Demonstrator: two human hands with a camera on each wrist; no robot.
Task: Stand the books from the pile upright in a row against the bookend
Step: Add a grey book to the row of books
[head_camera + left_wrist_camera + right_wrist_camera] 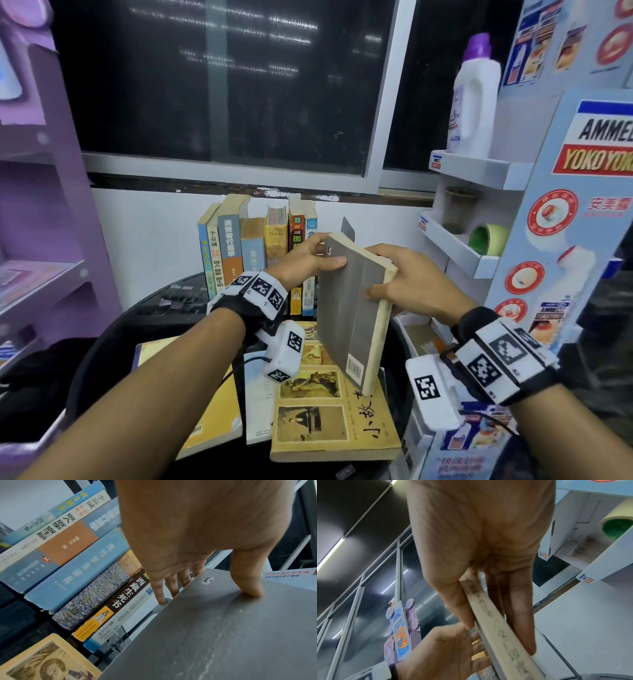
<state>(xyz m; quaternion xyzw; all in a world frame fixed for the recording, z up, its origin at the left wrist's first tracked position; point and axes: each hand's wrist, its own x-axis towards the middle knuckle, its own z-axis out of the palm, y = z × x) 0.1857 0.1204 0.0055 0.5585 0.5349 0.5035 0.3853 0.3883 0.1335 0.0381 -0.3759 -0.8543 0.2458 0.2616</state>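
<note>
I hold a grey-covered book (352, 308) tilted in the air above the pile. My left hand (330, 251) pinches its top left corner, thumb (247, 577) on the cover and the other fingers behind. My right hand (385, 281) grips the cream spine (496, 622) between thumb and fingers. Behind it, several books (257, 246) stand upright in a row at the wall. A grey metal bookend (347, 228) shows at the row's right end, just behind the held book. Below lies the pile: a yellowed book with pictures (329, 421) over a white one (257, 404), and a yellow one (205, 404).
The books rest on a round black table (164, 308). A purple shelf unit (41, 205) stands at the left. Close on the right is a white display rack (479, 174) with a white bottle (474, 99) and a roll of tape (488, 238).
</note>
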